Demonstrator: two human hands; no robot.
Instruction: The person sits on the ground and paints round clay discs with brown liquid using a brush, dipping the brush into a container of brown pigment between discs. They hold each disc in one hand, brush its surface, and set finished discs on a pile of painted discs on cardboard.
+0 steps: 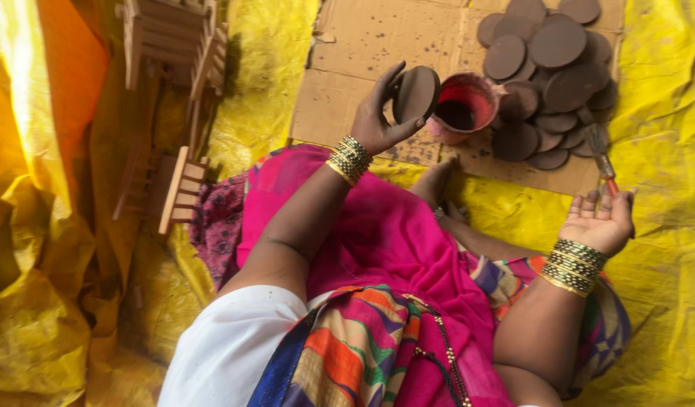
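Both hands are seen from above, each wrist ringed with a stack of gold and dark bangles. Left hand (377, 117): fingers spread, one dark round disc (416, 94) held upright on edge between thumb and fingertips, just beside the cup. Right hand (598, 220): palm up, fingers loosely curled around the red handle of one paintbrush (598, 149), whose bristle end lies toward the disc pile.

Nearest the camera, a white sleeve, striped multicoloured cloth and a bright pink garment (377, 234) are noted over the lap. One bare foot (434, 181) is seen at the edge of the cardboard.

One flattened cardboard sheet (355, 45), speckled with dark spots, is laid on the yellow plastic sheeting (664, 294) that covers the floor. One container is recorded on it: a pink cup (463, 108), paint-smeared, holding dark red liquid.

Beyond and right of the cup, a pile of dark discs (551, 75) is overlapped on the cardboard; roughly twenty are counted, an exact figure not being obtainable because of overlap.

At far left, two small slatted wooden pieces are noted: one (177, 188) near, one (174, 38) at the top edge.
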